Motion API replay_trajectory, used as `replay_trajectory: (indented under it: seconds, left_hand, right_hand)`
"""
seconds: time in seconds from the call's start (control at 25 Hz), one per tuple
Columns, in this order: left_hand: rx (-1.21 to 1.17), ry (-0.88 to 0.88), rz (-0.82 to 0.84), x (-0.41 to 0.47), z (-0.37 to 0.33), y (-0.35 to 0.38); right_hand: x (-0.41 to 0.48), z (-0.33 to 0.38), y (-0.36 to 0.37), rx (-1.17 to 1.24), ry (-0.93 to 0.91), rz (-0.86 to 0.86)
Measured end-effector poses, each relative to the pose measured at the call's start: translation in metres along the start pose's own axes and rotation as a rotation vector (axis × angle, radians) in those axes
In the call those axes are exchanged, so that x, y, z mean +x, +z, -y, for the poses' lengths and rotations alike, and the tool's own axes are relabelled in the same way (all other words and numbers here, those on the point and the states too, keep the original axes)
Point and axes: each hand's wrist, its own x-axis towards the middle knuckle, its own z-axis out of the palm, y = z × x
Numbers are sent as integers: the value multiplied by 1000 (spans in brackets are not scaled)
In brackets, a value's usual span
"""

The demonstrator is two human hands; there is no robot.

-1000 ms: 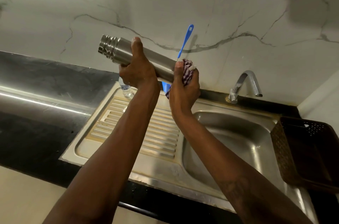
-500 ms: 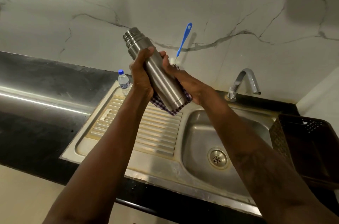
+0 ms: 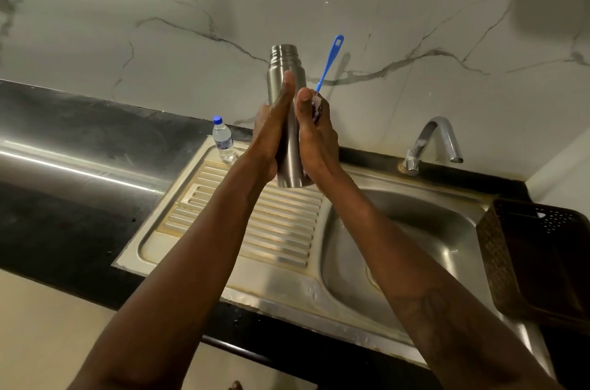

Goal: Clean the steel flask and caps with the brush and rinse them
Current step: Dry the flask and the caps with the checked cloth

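Note:
The steel flask (image 3: 285, 70) stands upright in the air above the drainboard, its threaded neck up and no cap on it. My left hand (image 3: 271, 131) grips its left side, thumb up along the body. On the flask's right side my right hand (image 3: 314, 131) presses a checked cloth (image 3: 316, 103), mostly hidden behind the fingers. A blue brush handle (image 3: 330, 62) sticks up behind my right hand against the wall; its head is hidden. No caps are in view.
A steel sink (image 3: 399, 230) with a ribbed drainboard (image 3: 255, 223) is set in a black counter (image 3: 64, 166). The tap (image 3: 431, 140) stands at the back right. A small water bottle (image 3: 223, 140) stands at the drainboard's back corner. A dark basket (image 3: 542, 262) sits at the right.
The flask has swung from lying sideways to standing upright. My right hand with the cloth has slid from the flask's base up along its right side.

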Motion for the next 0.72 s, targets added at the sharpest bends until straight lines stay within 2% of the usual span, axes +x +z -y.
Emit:
replay_trajectory:
  seconds: [0.08,0.16,0.2,0.28,0.36,0.48,0.56,0.6,0.64,0.72]
  left_hand:
    - [-97,-110,86,-8,6,-3]
    - [-171,-101,163,-12,14,0]
    - [-186,-73,150,-9,17,2]
    - [-169,7,12,-7,19,7]
    - [-127,103,-220,-6,23,8]
    - [-4,47,-419,3,23,2]
    - [-23,-47,-357,11,17,-2]
    - [-116,-69,-289,12,17,-2]
    - [-206,-92,-238,9,15,0]
    - [-320,-140,-176,2,20,1]
  right_hand:
    - [8,14,-5,-78,10,-73]
    - [23,24,-13,-52,139,-85]
    - [28,24,-15,-16,216,-48]
    - [26,22,-14,24,280,-17]
    - [20,26,-14,-78,245,-2]
    - [9,23,-11,-237,92,10]
    - [-3,14,-4,-368,-37,-55]
    - [-7,9,0,-412,-86,-101]
    - [-7,5,2,-417,-93,-136]
    - [0,8,-4,-312,34,-119]
